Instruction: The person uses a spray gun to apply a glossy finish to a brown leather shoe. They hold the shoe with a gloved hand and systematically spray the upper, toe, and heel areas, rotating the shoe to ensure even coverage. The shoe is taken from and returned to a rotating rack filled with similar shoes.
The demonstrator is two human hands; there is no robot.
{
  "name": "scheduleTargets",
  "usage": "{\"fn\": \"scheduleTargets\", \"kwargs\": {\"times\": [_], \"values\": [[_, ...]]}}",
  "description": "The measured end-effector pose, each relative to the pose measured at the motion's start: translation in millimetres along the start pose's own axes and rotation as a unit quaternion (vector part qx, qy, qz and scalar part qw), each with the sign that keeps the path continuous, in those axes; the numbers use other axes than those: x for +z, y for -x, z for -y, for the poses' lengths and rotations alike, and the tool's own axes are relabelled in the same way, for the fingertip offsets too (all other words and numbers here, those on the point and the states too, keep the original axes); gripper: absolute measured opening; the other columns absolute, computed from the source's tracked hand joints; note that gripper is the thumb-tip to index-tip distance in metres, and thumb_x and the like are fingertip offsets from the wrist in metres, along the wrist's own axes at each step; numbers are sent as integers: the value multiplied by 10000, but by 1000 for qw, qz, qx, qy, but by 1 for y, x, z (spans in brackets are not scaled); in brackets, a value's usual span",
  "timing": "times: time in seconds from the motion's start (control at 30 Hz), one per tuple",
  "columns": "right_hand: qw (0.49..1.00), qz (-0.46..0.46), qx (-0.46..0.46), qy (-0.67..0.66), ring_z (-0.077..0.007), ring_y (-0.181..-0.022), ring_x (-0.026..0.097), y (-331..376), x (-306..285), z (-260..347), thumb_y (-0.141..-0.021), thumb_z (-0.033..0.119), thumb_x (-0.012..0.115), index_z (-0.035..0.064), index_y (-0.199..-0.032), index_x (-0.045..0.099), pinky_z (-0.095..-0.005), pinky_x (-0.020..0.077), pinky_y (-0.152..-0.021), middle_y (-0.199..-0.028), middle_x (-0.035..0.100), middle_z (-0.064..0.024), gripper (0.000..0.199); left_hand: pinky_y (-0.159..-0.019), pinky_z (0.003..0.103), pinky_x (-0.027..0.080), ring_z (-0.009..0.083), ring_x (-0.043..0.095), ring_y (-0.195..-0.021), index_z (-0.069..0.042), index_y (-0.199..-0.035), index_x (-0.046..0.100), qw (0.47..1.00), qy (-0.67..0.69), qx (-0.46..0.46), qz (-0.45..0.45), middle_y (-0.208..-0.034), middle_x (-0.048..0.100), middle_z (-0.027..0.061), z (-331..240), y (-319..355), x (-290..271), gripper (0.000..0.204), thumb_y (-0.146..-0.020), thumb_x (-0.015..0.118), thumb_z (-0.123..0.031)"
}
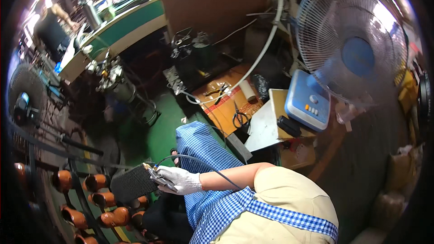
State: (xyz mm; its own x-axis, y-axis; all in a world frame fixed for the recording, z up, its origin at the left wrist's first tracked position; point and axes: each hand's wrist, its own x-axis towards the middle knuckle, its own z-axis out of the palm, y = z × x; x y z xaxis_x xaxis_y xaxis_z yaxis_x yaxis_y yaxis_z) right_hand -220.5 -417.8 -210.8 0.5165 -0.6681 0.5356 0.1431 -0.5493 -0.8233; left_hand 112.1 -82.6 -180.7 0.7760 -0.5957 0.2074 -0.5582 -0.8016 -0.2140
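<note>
My right hand [179, 180], in a white knit glove, is closed around a silver spray gun [159, 179]. A thin blue-grey hose [196, 157] runs from the gun back over my forearm. Just left of the gun is a dark panel [131, 183] with a mesh-like texture; whether the gun touches it I cannot tell. Beyond the panel, several glossy brown ceramic pieces [114, 217] with round openings sit on dark rack bars [82, 178]. My left hand does not show. A blue checked apron [194, 144] covers my lap.
At right stands a blue fan [357, 56] on its base. Scissors [239, 116], pliers [216, 91] and a pale roll [247, 90] lie on an orange box surface [212, 113]. A metal pressure tank [124, 95], another fan [27, 95] and a person [50, 29] are at left.
</note>
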Motion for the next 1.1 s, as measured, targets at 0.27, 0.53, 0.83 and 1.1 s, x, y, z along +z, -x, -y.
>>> {"fn": "scheduleTargets", "kwargs": {"times": [0.27, 0.53, 0.83, 1.1], "values": [[994, -81, 35, 63, -288, -894, 642, 7, 7, 16, -956, 150, 708, 66, -1142, 576, -401, 534, -720, -1044, 541, -115, 243, -912, 514, 544, 459, 696, -962, 50, -1112, 729, 983, 176, 44, 6, -1054, 739, 277, 8, -12, 11, 619, -941, 716, -545], [982, -22, 187, -23, -408, -951, 616, 15, 44, 9, -964, 274, 711, 46, -1100, 562, -492, 483, -837, -1015, 615, -207, 304, -842, 471, 567, 415, 705, -900, 88, -1053, 719, 945, 305, 103, -55, -995, 746, 277, -64, 49, -72, 427, -947, 784, -321], [969, -16, 244, -43, -386, -944, 664, 1, 47, 5, -939, 191, 694, 37, -1127, 537, -490, 505, -792, -997, 652, -205, 290, -958, 425, 561, 354, 717, -1021, 79, -1191, 692, 811, 542, 220, -3, -1127, 753, 215, -100, 57, -131, 392, -912, 839, -154], [975, 8, 218, -33, -415, -946, 655, 10, 56, -11, -988, 249, 669, 68, -1211, 530, -495, 502, -831, -1020, 641, -193, 319, -1132, 501, 447, 484, 588, -1247, 73, -1208, 683, 788, 367, 465, -168, -1278, 661, 300, -194, -17, -124, 501, -889, 866, -268]]}}
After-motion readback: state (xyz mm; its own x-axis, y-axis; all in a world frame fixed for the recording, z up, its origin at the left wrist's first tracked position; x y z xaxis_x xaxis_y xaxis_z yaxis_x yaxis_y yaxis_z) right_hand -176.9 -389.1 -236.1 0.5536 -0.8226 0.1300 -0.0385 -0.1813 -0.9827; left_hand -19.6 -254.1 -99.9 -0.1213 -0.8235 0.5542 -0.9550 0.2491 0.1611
